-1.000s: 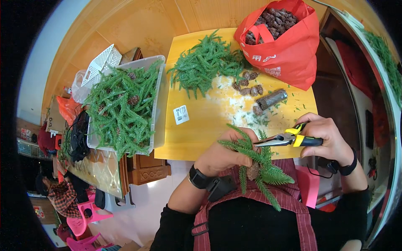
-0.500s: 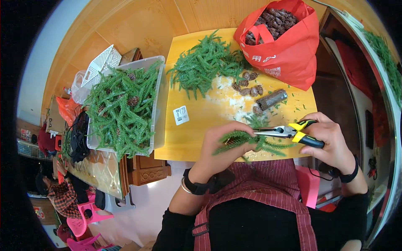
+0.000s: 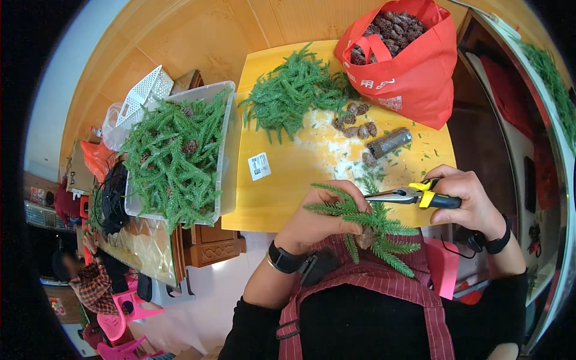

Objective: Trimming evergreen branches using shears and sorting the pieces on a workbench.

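One red bag (image 3: 414, 78) holds pinecones (image 3: 393, 27); clear bin (image 3: 225, 150) holds, seemingly, sprigs (image 3: 174, 156).

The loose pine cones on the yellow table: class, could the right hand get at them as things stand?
Probably not at once: the right hand grips pliers. The pine cones lie uncovered, with bare yellow table between.

Red carrier bag (image 3: 408, 72) with white print at the far right corner of the yellow table (image 3: 288, 192), open, full of brown cones. Small white rectangular label (image 3: 259, 166) with black markings flat on the table's left part, beside the clear plastic bin (image 3: 225, 156).
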The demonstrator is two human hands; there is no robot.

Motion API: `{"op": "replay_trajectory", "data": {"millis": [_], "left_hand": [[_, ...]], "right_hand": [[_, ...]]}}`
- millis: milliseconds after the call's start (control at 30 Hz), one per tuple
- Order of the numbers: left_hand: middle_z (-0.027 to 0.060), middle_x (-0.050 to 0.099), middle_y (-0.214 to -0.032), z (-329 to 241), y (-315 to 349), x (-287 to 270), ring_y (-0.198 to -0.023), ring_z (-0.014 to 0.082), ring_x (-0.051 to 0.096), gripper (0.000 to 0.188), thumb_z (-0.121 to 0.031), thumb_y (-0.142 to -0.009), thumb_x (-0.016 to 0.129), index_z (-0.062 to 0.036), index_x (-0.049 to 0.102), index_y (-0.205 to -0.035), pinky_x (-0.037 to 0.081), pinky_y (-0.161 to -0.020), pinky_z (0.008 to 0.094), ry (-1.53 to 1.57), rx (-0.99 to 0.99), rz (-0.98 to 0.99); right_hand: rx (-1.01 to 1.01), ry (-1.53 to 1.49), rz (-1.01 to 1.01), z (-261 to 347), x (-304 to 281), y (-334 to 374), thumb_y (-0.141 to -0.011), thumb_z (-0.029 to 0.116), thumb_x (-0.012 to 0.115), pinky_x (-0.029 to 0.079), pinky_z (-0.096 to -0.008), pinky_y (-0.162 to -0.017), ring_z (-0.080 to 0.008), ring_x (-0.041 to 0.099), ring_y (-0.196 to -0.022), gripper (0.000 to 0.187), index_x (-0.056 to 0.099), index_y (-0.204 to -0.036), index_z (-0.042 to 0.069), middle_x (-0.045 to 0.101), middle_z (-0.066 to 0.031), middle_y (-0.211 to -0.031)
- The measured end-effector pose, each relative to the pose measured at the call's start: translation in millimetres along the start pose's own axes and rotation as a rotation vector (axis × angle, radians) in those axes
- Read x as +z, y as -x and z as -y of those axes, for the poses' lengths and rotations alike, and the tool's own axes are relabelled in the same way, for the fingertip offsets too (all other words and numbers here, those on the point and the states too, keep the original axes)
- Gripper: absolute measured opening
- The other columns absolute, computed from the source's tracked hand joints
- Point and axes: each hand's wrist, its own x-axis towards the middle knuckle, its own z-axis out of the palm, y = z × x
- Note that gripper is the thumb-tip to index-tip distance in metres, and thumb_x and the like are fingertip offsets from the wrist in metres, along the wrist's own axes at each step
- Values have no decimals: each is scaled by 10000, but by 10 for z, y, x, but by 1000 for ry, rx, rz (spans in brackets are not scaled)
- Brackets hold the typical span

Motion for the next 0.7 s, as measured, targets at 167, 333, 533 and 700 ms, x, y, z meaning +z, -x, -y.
{"op": "replay_trajectory", "data": {"millis": [167,333,533,700], "left_hand": [[68,610,-883,-10,29,-25,-834,139,582,290,28,-655,731,-8,579,-899,469,-748,266,35,-90,-9],[67,607,-878,-62,47,-31,-825,137,580,274,45,-662,718,-5,575,-891,474,-734,266,70,-19,-29],[90,609,-893,-88,49,-36,-828,156,589,233,59,-696,676,-1,580,-899,498,-722,286,-172,110,-84],[92,610,-911,-115,29,4,-845,166,603,233,91,-715,626,16,594,-933,497,-739,286,-342,174,-94]], "right_hand": [[52,-20,40,43,-12,-18,-621,407,765,462,-341,-705,-272,584,-828,429,620,-705,13,574,-62,-647],[-23,56,11,45,-62,-11,-641,413,753,457,-360,-744,-282,587,-816,424,628,-726,16,575,-69,-641],[-19,124,13,115,-64,29,-649,413,746,451,-370,-789,-291,595,-773,425,608,-713,17,559,-77,-625],[7,132,-16,110,-47,36,-655,405,742,450,-365,-796,-280,593,-759,410,603,-696,22,573,-71,-622]]}}
